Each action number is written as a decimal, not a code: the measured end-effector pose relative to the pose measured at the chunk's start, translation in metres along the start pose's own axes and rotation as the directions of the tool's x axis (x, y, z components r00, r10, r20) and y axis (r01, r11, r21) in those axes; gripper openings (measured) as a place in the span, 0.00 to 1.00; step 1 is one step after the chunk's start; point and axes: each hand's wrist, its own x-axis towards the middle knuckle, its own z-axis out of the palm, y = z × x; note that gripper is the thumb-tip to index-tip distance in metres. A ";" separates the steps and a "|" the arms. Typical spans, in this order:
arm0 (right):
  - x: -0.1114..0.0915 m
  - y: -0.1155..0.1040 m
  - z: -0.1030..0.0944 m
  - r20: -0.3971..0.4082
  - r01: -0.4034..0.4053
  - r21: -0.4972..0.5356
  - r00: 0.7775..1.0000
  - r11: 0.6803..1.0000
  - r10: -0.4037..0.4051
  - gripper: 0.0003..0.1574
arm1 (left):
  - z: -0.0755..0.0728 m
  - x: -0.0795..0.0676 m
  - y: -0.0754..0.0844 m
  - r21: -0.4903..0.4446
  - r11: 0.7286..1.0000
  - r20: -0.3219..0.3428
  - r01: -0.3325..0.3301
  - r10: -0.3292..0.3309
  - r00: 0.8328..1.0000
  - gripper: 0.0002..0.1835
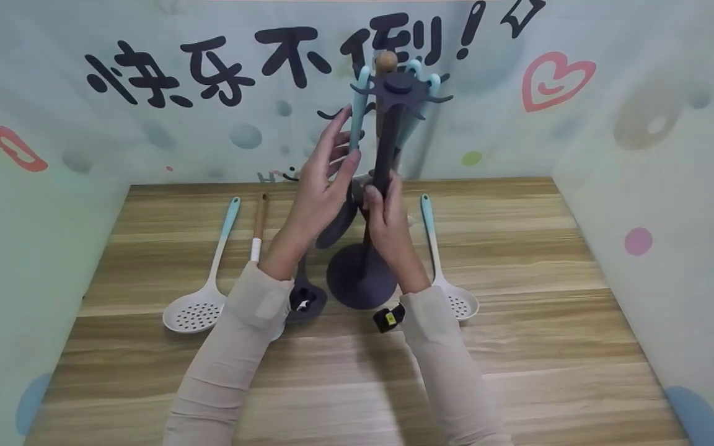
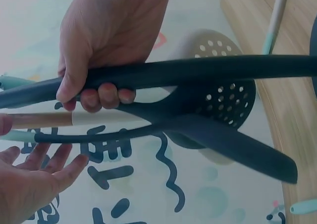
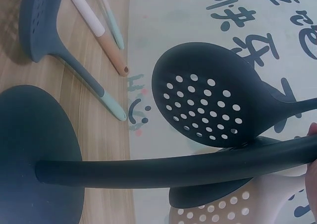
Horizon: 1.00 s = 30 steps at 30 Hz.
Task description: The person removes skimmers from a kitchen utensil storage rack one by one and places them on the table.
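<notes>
A dark utensil stand (image 1: 362, 279) with a round base and hooked top rises from the table, leaning slightly. My right hand (image 1: 391, 232) grips its pole (image 2: 198, 68). My left hand (image 1: 320, 183) is beside a mint handle (image 1: 359, 108) hanging at the stand's left, its fingers extended on one side and thumb on the other. That handle runs down to a dark turner (image 2: 247, 149). Also hanging are a dark skimmer (image 3: 198, 95) with a perforated head, a pale skimmer (image 2: 205, 40) behind it, and a wooden-tipped handle (image 1: 387, 62).
A pale skimmer (image 1: 193, 313), a wooden-handled utensil (image 1: 259, 217) and a dark slotted utensil (image 1: 313, 300) lie on the wooden table (image 1: 549, 371) at left. Another pale slotted spoon (image 1: 462, 303) lies at right. A printed backdrop (image 1: 487, 136) stands close behind the stand.
</notes>
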 end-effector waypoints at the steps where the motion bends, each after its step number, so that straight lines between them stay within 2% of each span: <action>1: 0.000 0.000 0.000 -0.002 0.002 0.000 1.000 1.000 -0.002 0.16 | 0.002 0.001 0.000 -0.011 1.000 -0.008 -0.007 0.007 1.000 0.28; 5: 0.000 0.000 0.000 -0.005 -0.006 0.001 1.000 1.000 0.006 0.16 | 0.006 0.006 0.001 -0.049 0.999 -0.029 0.004 -0.005 1.000 0.25; 10: 0.000 -0.001 0.001 -0.007 -0.023 0.011 1.000 1.000 0.023 0.17 | 0.010 0.009 0.002 -0.104 0.991 -0.047 0.084 -0.089 0.995 0.23; 15: 0.000 0.000 0.001 0.003 0.012 0.027 1.000 1.000 -0.012 0.17 | 0.014 0.013 0.004 -0.175 0.976 -0.060 0.131 -0.143 0.988 0.22; 22: 0.000 0.002 0.001 0.007 0.070 0.053 0.998 0.996 -0.070 0.17 | 0.017 0.014 0.004 -0.244 0.962 -0.035 0.123 -0.136 0.990 0.16; 30: 0.000 0.002 0.000 0.015 0.043 0.049 0.999 0.998 -0.044 0.19 | 0.018 0.014 0.006 -0.311 0.940 -0.022 0.138 -0.152 0.988 0.15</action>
